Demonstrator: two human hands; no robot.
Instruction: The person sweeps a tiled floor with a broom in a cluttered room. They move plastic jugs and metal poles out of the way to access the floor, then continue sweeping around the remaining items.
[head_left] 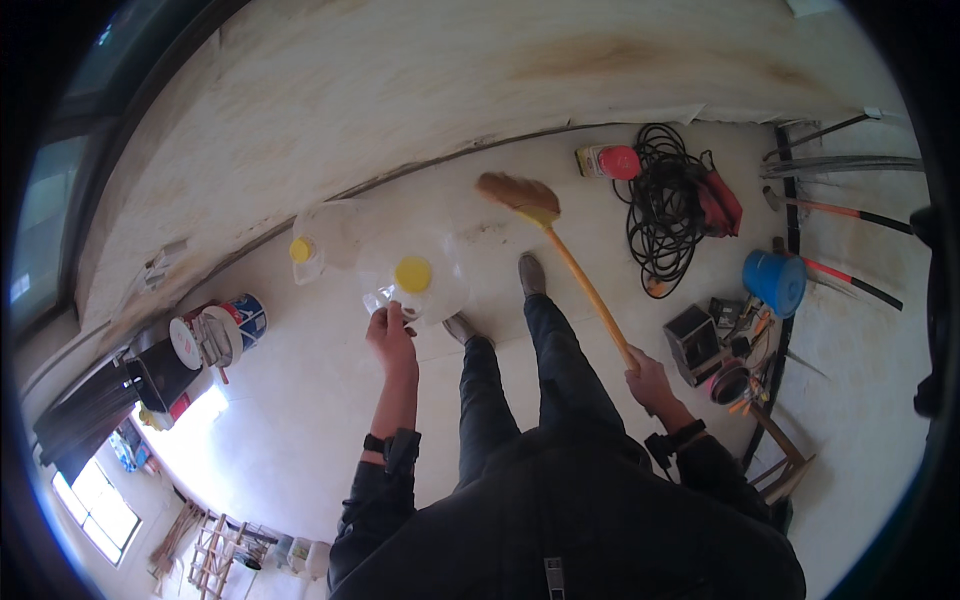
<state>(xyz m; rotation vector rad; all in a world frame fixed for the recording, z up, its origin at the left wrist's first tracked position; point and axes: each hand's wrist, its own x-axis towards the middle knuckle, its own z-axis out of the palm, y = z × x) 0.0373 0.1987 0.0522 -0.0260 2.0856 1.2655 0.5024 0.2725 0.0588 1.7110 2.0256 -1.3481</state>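
**Left hand [393,342] on the clear jug [440,285], right hand [652,386] on the broom [588,288]!**

Closest in, there's the dark jacket [520,530], its zip running down the front, with a black band [402,450] round the left wrist. Out to the right, that grip is wrapped firmly round the top of the yellow handle, palm against it. And on the left, a finer hold: the grip pinches the jug just beside its yellow cap [412,273], fingertips drawn together. The jug sits ahead of the left shoe [462,328]; whether its base touches the floor [300,410], I can't tell.

Follow the handle forward, and it slants away to the brown bristles [517,192], out past the right shoe [532,273]. To the left, a second jug [308,262], yellow-capped too, stands near the foot of the wall [400,110]. Over on the right, a blue bucket [772,282], and further up a big tangle of black cable [660,225] with a red bag [716,203] against it and a red-lidded jar [612,162] just beside. Away at the far lower left, a window [100,510] glares bright!
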